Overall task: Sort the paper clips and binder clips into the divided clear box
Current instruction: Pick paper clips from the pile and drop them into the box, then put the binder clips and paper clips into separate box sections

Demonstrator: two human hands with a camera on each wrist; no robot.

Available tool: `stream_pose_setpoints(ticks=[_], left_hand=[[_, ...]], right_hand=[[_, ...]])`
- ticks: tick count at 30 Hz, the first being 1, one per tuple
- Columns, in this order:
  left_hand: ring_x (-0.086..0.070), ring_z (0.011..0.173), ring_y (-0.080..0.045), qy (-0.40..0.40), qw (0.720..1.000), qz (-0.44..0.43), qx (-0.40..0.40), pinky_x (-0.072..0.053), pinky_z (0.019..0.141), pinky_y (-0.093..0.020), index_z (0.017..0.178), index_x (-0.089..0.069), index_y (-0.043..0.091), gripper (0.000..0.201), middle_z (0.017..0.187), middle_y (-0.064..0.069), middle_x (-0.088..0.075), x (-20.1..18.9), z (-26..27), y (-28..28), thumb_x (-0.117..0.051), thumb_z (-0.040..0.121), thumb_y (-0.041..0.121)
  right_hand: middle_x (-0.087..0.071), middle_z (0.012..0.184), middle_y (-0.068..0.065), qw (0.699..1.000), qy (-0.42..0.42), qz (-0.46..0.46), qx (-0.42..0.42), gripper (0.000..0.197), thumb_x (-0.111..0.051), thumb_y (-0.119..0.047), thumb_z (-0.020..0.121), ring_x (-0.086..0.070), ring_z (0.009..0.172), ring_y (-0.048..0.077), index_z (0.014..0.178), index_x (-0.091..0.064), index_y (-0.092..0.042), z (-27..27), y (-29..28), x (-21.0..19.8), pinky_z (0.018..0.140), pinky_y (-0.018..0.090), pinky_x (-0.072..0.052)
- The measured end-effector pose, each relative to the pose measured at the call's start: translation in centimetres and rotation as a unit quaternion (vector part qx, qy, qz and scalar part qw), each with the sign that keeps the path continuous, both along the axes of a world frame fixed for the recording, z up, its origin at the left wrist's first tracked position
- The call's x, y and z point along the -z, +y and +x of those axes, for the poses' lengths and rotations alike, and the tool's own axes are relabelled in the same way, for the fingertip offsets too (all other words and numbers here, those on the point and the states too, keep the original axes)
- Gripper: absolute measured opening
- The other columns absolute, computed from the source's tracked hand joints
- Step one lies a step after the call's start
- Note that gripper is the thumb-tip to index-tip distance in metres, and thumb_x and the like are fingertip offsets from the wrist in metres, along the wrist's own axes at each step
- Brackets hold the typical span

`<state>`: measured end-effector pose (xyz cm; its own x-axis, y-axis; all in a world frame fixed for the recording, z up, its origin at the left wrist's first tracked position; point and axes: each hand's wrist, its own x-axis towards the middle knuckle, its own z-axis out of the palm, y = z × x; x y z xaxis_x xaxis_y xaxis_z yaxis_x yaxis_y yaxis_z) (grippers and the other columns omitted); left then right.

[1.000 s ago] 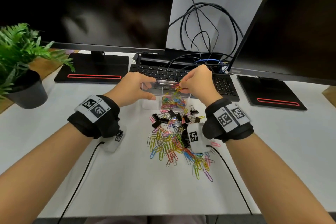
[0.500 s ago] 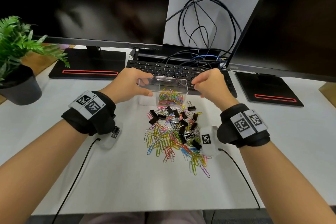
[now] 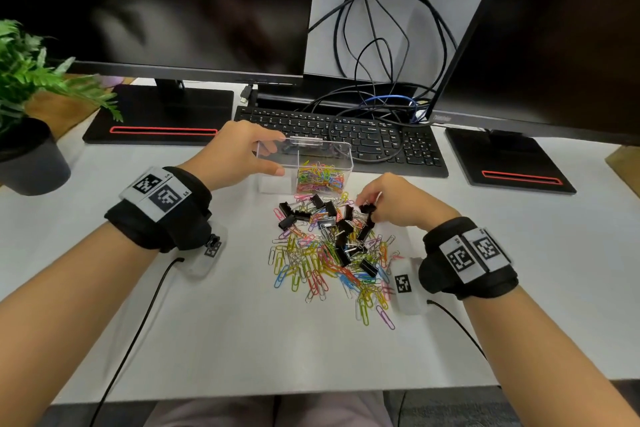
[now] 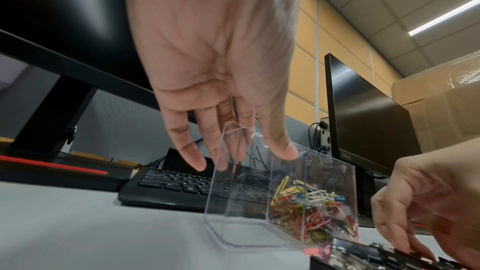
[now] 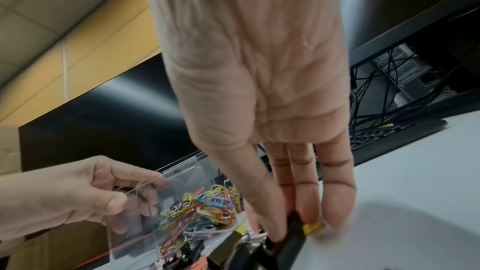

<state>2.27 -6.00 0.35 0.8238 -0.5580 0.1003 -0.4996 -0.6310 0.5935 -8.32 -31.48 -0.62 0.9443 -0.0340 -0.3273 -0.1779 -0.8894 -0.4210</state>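
The divided clear box (image 3: 341, 156) stands just in front of the keyboard. Its right compartment holds coloured paper clips (image 3: 320, 178); its left compartment looks empty. My left hand (image 3: 268, 159) grips the box's left end, thumb on the near wall and fingers on the far wall; the left wrist view shows the same grip on the box (image 4: 246, 213). A mixed pile of paper clips and black binder clips (image 3: 329, 253) lies in front of the box. At the pile's far right edge my right hand (image 3: 367, 207) pinches a black binder clip (image 5: 293, 231).
A black keyboard (image 3: 346, 135) and tangled cables (image 3: 374, 45) lie right behind the box. Two monitor bases (image 3: 159, 114) (image 3: 502, 159) flank it. A potted plant (image 3: 27, 135) stands at the far left. Bare white desk (image 3: 242, 340) stretches in front of the pile.
My right hand left the top of the box, came back down to the pile's far right edge and took hold of a black binder clip. My left hand stayed on the box.
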Motion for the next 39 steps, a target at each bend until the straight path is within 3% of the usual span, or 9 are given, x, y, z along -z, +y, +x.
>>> stream_pose_setpoints(ticks=[5, 12, 20, 25, 29, 31, 35, 39], left_hand=[[-0.061, 0.095, -0.015, -0.001, 1.000, 0.001, 0.000, -0.049, 0.095, -0.034, 0.131, -0.058, 0.015, 0.065, 0.105, -0.002, -0.069, 0.0, -0.1, -0.1, -0.080, 0.072, 0.030], [-0.062, 0.097, -0.017, 0.000, 1.000, -0.001, -0.002, -0.049, 0.096, -0.037, 0.131, -0.058, 0.015, 0.065, 0.105, -0.004, -0.069, -0.1, -0.2, 0.0, -0.080, 0.071, 0.029], [-0.062, 0.099, -0.018, 0.004, 1.000, 0.001, -0.001, -0.048, 0.097, -0.040, 0.132, -0.057, 0.014, 0.065, 0.106, -0.005, -0.069, -0.2, -0.3, 0.0, -0.080, 0.073, 0.028], [-0.061, 0.098, -0.016, 0.003, 1.000, 0.005, 0.000, -0.048, 0.096, -0.036, 0.132, -0.057, 0.015, 0.065, 0.107, -0.003, -0.069, -0.1, -0.2, 0.0, -0.079, 0.073, 0.029], [-0.061, 0.100, -0.016, 0.006, 1.000, 0.000, -0.004, -0.047, 0.094, -0.032, 0.132, -0.057, 0.016, 0.065, 0.108, -0.002, -0.069, 0.0, -0.1, 0.0, -0.080, 0.073, 0.029], [-0.061, 0.102, -0.017, 0.007, 1.000, -0.001, -0.004, -0.045, 0.093, -0.029, 0.132, -0.057, 0.016, 0.065, 0.108, -0.002, -0.068, 0.0, -0.1, 0.0, -0.080, 0.073, 0.029], [-0.059, 0.101, -0.015, 0.005, 1.000, 0.000, -0.005, -0.043, 0.089, -0.026, 0.133, -0.056, 0.016, 0.064, 0.109, -0.002, -0.068, 0.1, 0.0, 0.0, -0.079, 0.074, 0.029], [-0.060, 0.101, -0.015, 0.005, 1.000, -0.001, -0.003, -0.045, 0.090, -0.027, 0.133, -0.056, 0.017, 0.065, 0.108, 0.000, -0.068, 0.2, 0.1, 0.0, -0.079, 0.074, 0.030]], right_hand=[[-0.054, 0.080, -0.003, 1.000, 0.014, 0.008, -0.003, 0.025, -0.070, 0.005, 0.075, -0.050, 0.065, 0.010, 0.095, -0.071, -0.011, -0.7, 0.4, -0.4, 0.055, 0.022, -0.040], [-0.053, 0.075, -0.002, 0.999, 0.029, 0.024, -0.004, 0.017, -0.070, 0.001, 0.076, -0.051, 0.058, 0.012, 0.088, -0.067, -0.010, -1.4, 0.5, -0.7, 0.048, 0.020, -0.038], [-0.050, 0.074, -0.006, 1.000, 0.004, -0.002, -0.019, 0.021, -0.074, -0.002, 0.074, -0.048, 0.063, 0.009, 0.075, -0.060, -0.017, -1.6, 0.7, -0.7, 0.053, 0.021, -0.035], [-0.049, 0.074, -0.011, 1.000, -0.002, -0.002, -0.017, 0.012, -0.066, 0.000, 0.079, -0.047, 0.065, 0.006, 0.087, -0.071, -0.008, -2.0, 0.3, -1.2, 0.054, 0.019, -0.035], [-0.059, 0.075, -0.005, 0.998, 0.020, -0.048, -0.018, 0.007, -0.074, -0.013, 0.076, -0.053, 0.066, 0.008, 0.082, -0.071, -0.010, -2.1, 0.3, -1.1, 0.053, 0.018, -0.036], [-0.064, 0.081, 0.002, 0.997, 0.029, -0.066, -0.012, 0.021, -0.082, -0.023, 0.070, -0.057, 0.072, 0.015, 0.081, -0.069, -0.010, -2.0, 0.5, -0.6, 0.055, 0.022, -0.039], [-0.065, 0.087, 0.007, 0.997, 0.020, -0.072, -0.009, 0.022, -0.082, -0.020, 0.070, -0.057, 0.074, 0.019, 0.082, -0.069, -0.008, -1.8, 0.8, -0.3, 0.052, 0.022, -0.037], [-0.060, 0.085, 0.004, 0.996, 0.022, -0.085, -0.024, 0.019, -0.081, -0.020, 0.071, -0.054, 0.074, 0.018, 0.081, -0.067, -0.013, -1.9, 1.0, -0.6, 0.052, 0.021, -0.036]])
